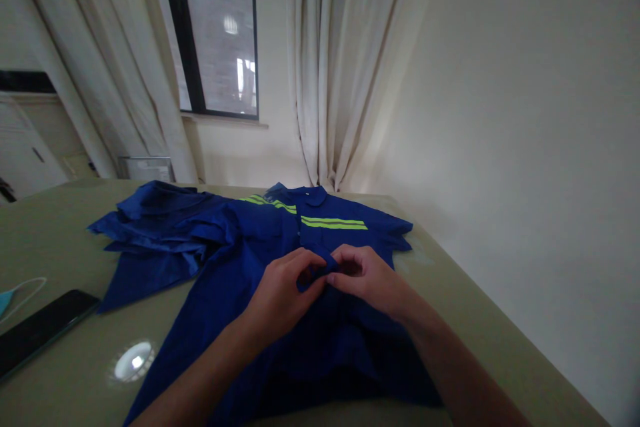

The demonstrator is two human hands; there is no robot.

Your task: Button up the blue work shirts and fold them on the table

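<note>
A blue shirt [320, 327] with yellow-green and grey stripes across its chest lies spread on the table, collar toward the far edge. My left hand [287, 287] pinches the front of the shirt near its middle. Right beside it, my right hand [367, 277] pinches the same bit of cloth, and the fingertips of both hands nearly touch. The exact bit of cloth between the fingers is partly hidden. More crumpled blue cloth [165, 227] lies to the left of the shirt.
A black phone [47, 327] lies at the table's left, with part of a face mask [6, 300] behind it. The greenish table [465, 307] borders a pale wall on the right. Curtains [325, 67] and a window [220, 27] stand beyond the far edge.
</note>
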